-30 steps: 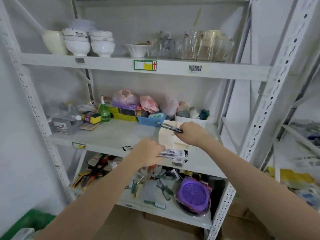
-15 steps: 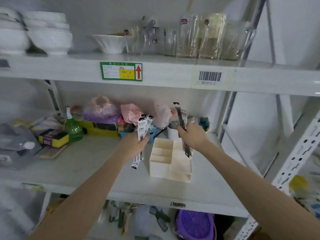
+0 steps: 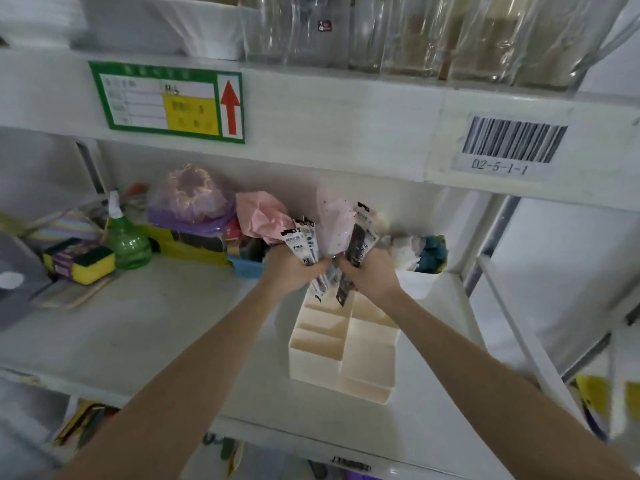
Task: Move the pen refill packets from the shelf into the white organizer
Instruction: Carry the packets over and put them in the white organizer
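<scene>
Pen refill packets (image 3: 304,245) stand bunched in the left hand (image 3: 294,273), more in the right hand (image 3: 372,277), each grip closed round its bundle above the white organizer (image 3: 346,355) on the shelf (image 3: 145,327). Best lower them upright, tips first, into one back compartment before letting go.

"D2-5-1-1" on barcode label (image 3: 509,150)

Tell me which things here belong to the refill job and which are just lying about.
Job: left hand with refill packets, right hand with more packets, organizer.
Lying about: spray bottle, sponge, pink bag, blue bin, glasses.
</scene>
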